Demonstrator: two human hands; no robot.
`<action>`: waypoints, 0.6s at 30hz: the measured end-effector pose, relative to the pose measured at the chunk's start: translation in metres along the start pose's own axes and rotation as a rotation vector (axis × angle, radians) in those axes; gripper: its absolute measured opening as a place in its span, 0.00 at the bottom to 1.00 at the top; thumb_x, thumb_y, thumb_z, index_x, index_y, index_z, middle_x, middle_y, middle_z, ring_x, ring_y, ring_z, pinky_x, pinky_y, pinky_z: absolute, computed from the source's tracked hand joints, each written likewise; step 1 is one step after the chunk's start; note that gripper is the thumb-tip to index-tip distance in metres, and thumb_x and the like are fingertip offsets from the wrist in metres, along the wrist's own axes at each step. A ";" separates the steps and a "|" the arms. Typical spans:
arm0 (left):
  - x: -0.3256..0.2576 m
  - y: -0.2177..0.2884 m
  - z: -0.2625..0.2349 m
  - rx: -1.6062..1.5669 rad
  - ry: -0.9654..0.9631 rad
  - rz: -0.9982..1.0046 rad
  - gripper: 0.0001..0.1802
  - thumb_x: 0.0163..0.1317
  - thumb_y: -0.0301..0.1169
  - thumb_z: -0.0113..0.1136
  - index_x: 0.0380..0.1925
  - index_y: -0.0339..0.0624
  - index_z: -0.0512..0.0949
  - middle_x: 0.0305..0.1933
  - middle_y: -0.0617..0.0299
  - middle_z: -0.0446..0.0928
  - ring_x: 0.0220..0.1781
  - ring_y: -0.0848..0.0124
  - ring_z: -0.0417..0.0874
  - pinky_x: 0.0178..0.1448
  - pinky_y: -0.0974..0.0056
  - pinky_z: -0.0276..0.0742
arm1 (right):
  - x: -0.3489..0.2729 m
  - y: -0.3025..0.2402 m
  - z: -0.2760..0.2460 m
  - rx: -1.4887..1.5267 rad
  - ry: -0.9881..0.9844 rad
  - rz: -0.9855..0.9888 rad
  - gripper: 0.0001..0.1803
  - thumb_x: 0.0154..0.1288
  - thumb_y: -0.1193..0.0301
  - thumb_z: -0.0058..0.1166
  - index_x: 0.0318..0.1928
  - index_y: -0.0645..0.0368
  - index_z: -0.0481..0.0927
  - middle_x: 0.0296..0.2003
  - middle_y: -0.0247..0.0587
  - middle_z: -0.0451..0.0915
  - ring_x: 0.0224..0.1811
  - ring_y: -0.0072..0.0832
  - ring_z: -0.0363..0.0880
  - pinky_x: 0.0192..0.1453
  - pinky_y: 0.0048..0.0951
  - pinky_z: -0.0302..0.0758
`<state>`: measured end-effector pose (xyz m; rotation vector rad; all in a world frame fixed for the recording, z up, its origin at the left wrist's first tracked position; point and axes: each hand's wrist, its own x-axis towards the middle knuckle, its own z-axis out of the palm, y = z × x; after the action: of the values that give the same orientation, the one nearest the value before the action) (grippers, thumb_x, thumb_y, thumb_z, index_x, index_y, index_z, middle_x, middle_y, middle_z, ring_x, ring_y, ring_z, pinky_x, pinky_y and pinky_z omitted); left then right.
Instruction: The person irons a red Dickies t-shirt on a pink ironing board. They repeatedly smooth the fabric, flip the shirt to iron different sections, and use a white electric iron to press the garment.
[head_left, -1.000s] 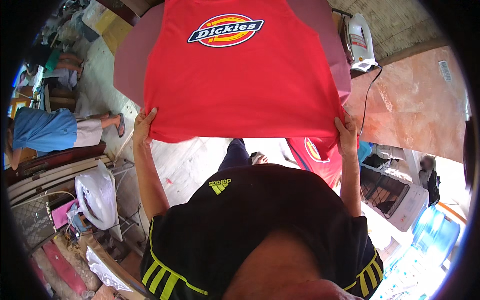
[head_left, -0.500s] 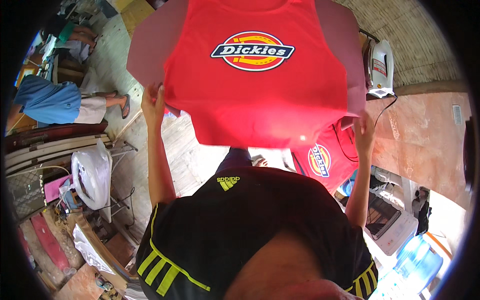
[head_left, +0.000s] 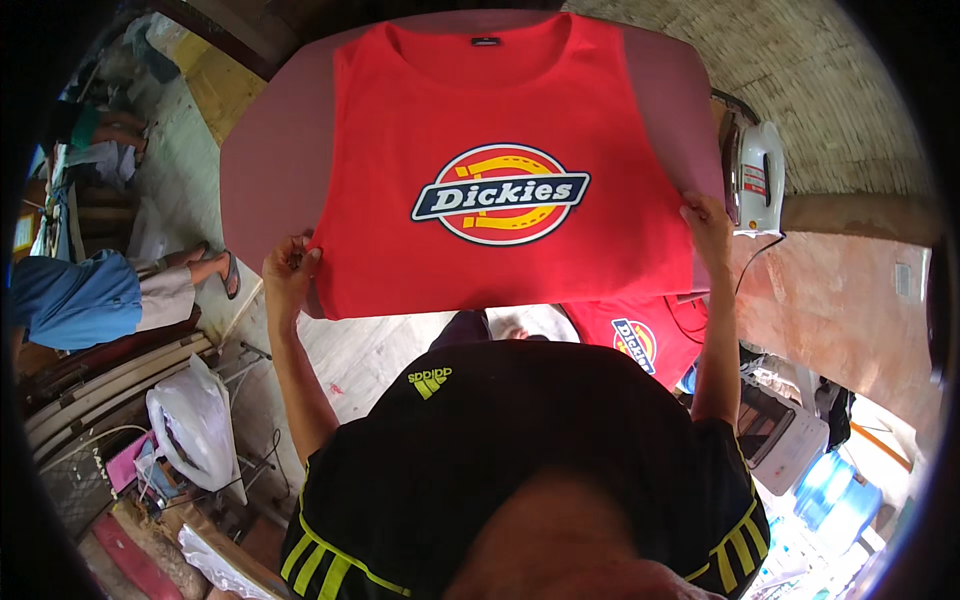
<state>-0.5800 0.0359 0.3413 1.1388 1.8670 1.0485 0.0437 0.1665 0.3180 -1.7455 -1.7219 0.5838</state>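
A red sleeveless top (head_left: 500, 275) with a round yellow, white and dark printed emblem is spread over a maroon board (head_left: 270, 150). Its neckline and small dark label are at the far end, and its lower part reaches the board's near edge. At the top's left edge, my left hand (head_left: 288, 268) has its thumb and fingers pinched on the fabric. My right hand (head_left: 710, 232) is closed on the opposite edge, its fingertips at the red cloth. A second red garment (head_left: 640, 335) with a similar emblem hangs or lies below the board, partly hidden.
A white iron (head_left: 758, 178) with a cord stands on its heel right of the board. At left are a person in a blue shirt (head_left: 85, 300) and a white plastic-wrapped object (head_left: 190, 415). A blue water container (head_left: 838, 500) is at lower right.
The top now lies flatter, with its neckline in view and its emblem lower in the picture. My left hand appears lower and the right slightly higher; the view has also shifted.
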 end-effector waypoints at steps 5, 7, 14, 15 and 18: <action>0.017 -0.016 -0.017 -0.061 -0.132 -0.056 0.05 0.62 0.23 0.63 0.37 0.39 0.80 0.29 0.73 0.75 0.28 0.82 0.72 0.36 0.74 0.70 | 0.008 0.022 -0.007 0.102 -0.038 0.066 0.15 0.60 0.78 0.63 0.49 0.63 0.82 0.41 0.42 0.85 0.42 0.27 0.84 0.48 0.26 0.80; 0.015 -0.027 -0.015 -0.103 -0.104 0.014 0.07 0.61 0.23 0.64 0.40 0.39 0.80 0.30 0.71 0.75 0.29 0.81 0.72 0.36 0.74 0.70 | 0.012 0.021 -0.008 0.022 -0.062 0.090 0.16 0.60 0.76 0.64 0.48 0.65 0.81 0.41 0.47 0.84 0.43 0.32 0.84 0.48 0.32 0.80; -0.027 -0.006 0.012 -0.003 0.208 -0.057 0.15 0.62 0.32 0.69 0.44 0.35 0.80 0.35 0.64 0.79 0.34 0.78 0.75 0.37 0.71 0.73 | 0.086 -0.119 0.076 -0.149 0.117 -0.445 0.19 0.63 0.69 0.64 0.53 0.62 0.79 0.44 0.48 0.83 0.46 0.38 0.83 0.52 0.36 0.79; -0.034 -0.012 0.011 -0.011 0.234 -0.097 0.19 0.62 0.35 0.70 0.46 0.33 0.80 0.37 0.60 0.81 0.35 0.76 0.76 0.38 0.69 0.75 | 0.098 -0.153 0.102 0.025 -0.014 -0.427 0.18 0.63 0.68 0.65 0.52 0.61 0.79 0.45 0.47 0.83 0.48 0.39 0.84 0.52 0.37 0.79; -0.045 -0.021 0.020 0.084 0.341 -0.180 0.20 0.62 0.36 0.70 0.45 0.30 0.80 0.37 0.59 0.81 0.35 0.75 0.76 0.39 0.69 0.75 | 0.138 -0.213 0.195 0.366 -0.186 -0.560 0.19 0.65 0.65 0.63 0.52 0.59 0.80 0.46 0.47 0.83 0.45 0.38 0.84 0.50 0.35 0.79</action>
<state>-0.5539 -0.0060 0.3210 0.8565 2.2523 1.1226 -0.2371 0.3196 0.3399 -0.9249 -1.9690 0.7575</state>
